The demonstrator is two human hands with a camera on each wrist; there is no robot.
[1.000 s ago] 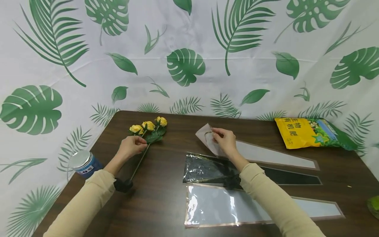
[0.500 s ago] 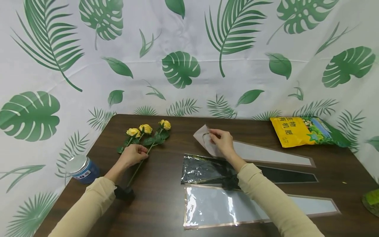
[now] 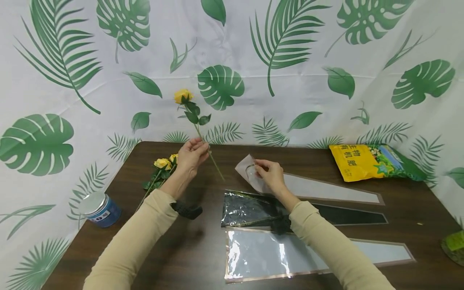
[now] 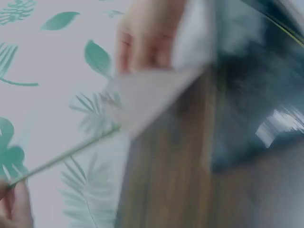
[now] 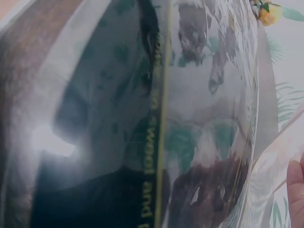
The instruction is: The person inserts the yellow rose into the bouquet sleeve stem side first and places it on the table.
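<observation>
My left hand (image 3: 193,154) pinches the stem of a single yellow rose (image 3: 183,96), lifted above the table with its bloom up and the stem slanting down to the right. In the left wrist view the green stem (image 4: 66,159) runs from the fingertips toward the raised wrapper. My right hand (image 3: 271,174) pinches the lifted wide end of a white flower sleeve (image 3: 326,189), and its top layer folds back. Two more yellow roses (image 3: 163,163) lie on the table, partly hidden behind the left forearm.
A black sleeve (image 3: 250,209) and another white sleeve (image 3: 261,253) lie nearer me under the right forearm. A blue can (image 3: 105,211) stands at the left edge. A yellow bag (image 3: 366,162) lies at the back right. A green item (image 3: 454,245) sits at the right edge.
My left hand has picked up one rose from the group and carried it up and to the right, toward the sleeve. The right hand keeps the sleeve's end raised.
</observation>
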